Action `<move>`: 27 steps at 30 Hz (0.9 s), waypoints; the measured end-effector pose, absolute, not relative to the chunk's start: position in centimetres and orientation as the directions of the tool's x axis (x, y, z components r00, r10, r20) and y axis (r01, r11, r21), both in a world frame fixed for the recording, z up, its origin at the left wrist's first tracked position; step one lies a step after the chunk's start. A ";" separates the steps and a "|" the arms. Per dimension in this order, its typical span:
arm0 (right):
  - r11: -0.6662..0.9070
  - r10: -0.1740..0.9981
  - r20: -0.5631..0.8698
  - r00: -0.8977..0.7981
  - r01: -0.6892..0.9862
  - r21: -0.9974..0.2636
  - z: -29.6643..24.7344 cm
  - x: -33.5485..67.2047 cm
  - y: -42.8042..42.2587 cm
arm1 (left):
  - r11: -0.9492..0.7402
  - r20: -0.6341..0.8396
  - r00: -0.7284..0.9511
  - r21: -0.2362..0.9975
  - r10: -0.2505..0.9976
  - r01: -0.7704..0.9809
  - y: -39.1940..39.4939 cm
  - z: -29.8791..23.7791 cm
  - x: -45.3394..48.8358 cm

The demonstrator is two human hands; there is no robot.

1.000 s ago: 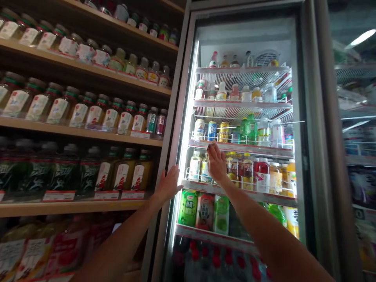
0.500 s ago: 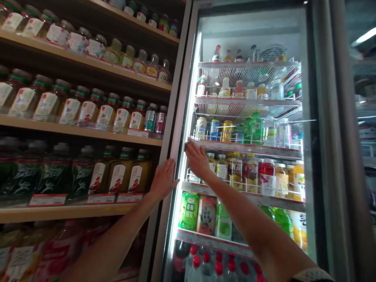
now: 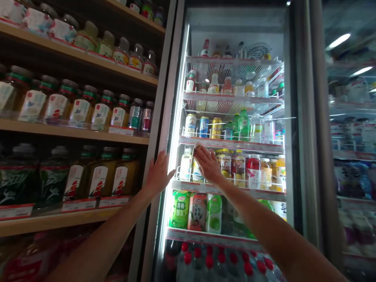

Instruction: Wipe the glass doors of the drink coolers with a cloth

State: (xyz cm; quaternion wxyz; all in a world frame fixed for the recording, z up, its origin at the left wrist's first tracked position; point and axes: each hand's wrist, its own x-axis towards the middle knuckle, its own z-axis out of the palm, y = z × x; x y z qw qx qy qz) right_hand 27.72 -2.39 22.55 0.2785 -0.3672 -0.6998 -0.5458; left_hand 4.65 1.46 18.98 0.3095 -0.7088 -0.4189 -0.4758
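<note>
My left hand (image 3: 158, 172) is open, its fingers spread flat against the left frame (image 3: 169, 98) of a lit drinks fridge. My right hand (image 3: 207, 164) lies flat on the fridge's glass door (image 3: 235, 219), fingers stretched up and to the left. It rests in front of the shelf of bottled teas (image 3: 252, 170). A small dark bit shows at its fingertips (image 3: 196, 148); I cannot make out what it is. Just above the hand stands a row of cans (image 3: 203, 126).
Wooden shelves (image 3: 73, 133) on the left carry rows of labelled juice bottles (image 3: 79, 109). Green cartons (image 3: 179, 209) and red-capped bottles (image 3: 205, 260) fill the fridge's lower shelves. A second glass-door fridge (image 3: 352, 156) stands to the right.
My right hand slid left across the glass, then back to the right and slightly down. My left hand stayed on the frame. The view shifted a little.
</note>
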 end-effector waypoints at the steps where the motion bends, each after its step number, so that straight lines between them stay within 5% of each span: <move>1: 0.147 0.212 0.748 -0.629 0.777 0.612 21.9 28.3 -2.7 | -0.475 0.937 0.203 -0.046 0.285 0.879 1.5 19.2 5.6; 4: 0.154 0.231 0.650 -0.724 0.687 0.710 21.6 30.2 -3.4 | -0.527 0.943 0.228 -0.070 0.241 0.847 1.5 19.9 8.6; 10: -0.033 0.161 0.887 -0.433 0.896 0.443 25.5 33.8 -4.1 | -0.590 0.980 0.159 -0.057 0.122 0.805 1.8 20.7 14.1; 16: 0.062 0.200 0.709 -0.676 0.731 0.680 21.7 37.3 -5.4 | -0.570 0.992 0.113 -0.065 0.050 0.819 2.9 20.0 16.4; 22: -0.010 0.062 0.911 -0.407 0.913 0.408 24.2 40.4 -6.2 | -0.518 0.994 0.111 -0.089 0.012 0.851 3.4 19.7 16.1; 27: 0.062 0.125 0.777 -0.617 0.787 0.614 20.8 42.2 -7.1 | -0.507 0.993 0.114 -0.086 0.025 0.858 3.0 19.8 16.1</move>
